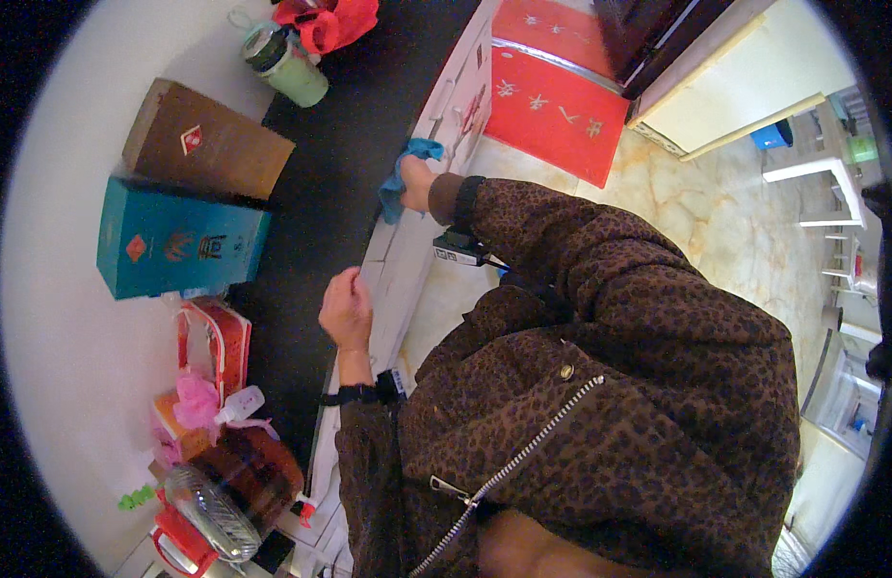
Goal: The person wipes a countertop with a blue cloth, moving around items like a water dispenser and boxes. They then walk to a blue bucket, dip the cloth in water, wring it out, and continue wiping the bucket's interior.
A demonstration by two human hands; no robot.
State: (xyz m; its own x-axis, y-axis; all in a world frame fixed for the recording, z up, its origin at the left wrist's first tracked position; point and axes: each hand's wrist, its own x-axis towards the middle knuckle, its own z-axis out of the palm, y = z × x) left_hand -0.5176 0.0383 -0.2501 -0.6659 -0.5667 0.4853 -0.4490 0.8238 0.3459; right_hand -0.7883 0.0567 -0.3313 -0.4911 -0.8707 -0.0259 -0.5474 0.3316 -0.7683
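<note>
A blue cloth [392, 189] is bunched under my right hand [417, 185], at the edge of the black countertop [337, 155], and part of it hangs over the front. My left hand [346, 311] is curled over the counter's front edge, nearer the lower part of the view, and no object shows in it. Its fingertips are partly hidden. Along the wall behind the counter edge stand a teal box [186, 238] and a brown box [207, 144].
A green bottle [291, 72] and a red bag [337, 22] lie beyond the boxes. A red-and-clear bag [226, 343], a white bottle [242, 404] and a large dark-red jar [247, 469] crowd the other end. Red mats [554, 108] cover part of the marbled floor.
</note>
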